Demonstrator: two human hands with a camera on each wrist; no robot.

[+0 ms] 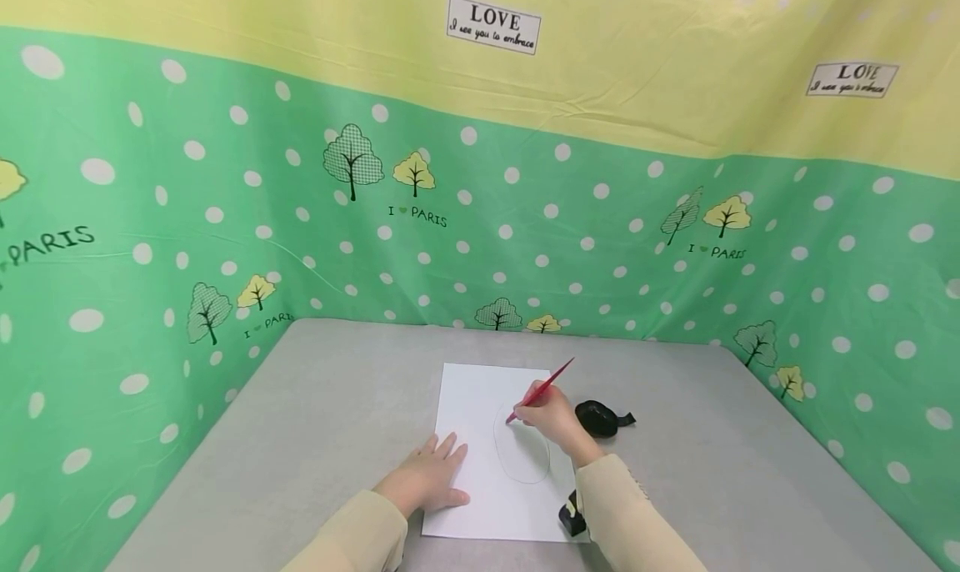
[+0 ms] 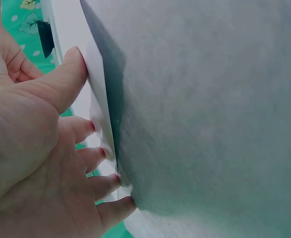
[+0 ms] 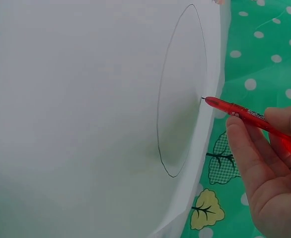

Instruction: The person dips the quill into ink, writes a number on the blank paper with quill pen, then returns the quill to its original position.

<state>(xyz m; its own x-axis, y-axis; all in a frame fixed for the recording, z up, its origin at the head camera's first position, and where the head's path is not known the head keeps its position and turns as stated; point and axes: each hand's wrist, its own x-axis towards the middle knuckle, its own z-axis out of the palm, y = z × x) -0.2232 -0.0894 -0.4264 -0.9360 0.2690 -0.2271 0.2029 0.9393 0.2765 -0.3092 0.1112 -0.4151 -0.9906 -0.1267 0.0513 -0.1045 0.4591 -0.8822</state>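
A white sheet of paper [image 1: 465, 388] lies on the grey table, with a thin oval outline [image 3: 159, 99] drawn on it. My right hand [image 1: 551, 413] pinches a slim red pen [image 1: 557, 376] between thumb and fingers. In the right wrist view the pen's tip sits at the oval's upper part, near the far edge of the sheet. My left hand [image 1: 431, 476] rests on the sheet's left side, its fingers spread and nearly straight. Seen from the left wrist, the fingertips [image 2: 101, 152] are at the paper's edge, which lifts slightly.
A rounded black object [image 1: 597, 419] with a short strap-like end lies right of the sheet, close to my right wrist. Another small black item [image 1: 572, 515] is beside the right sleeve. Dotted green and yellow cloth [image 1: 525, 205] hangs around the grey table [image 1: 337, 405].
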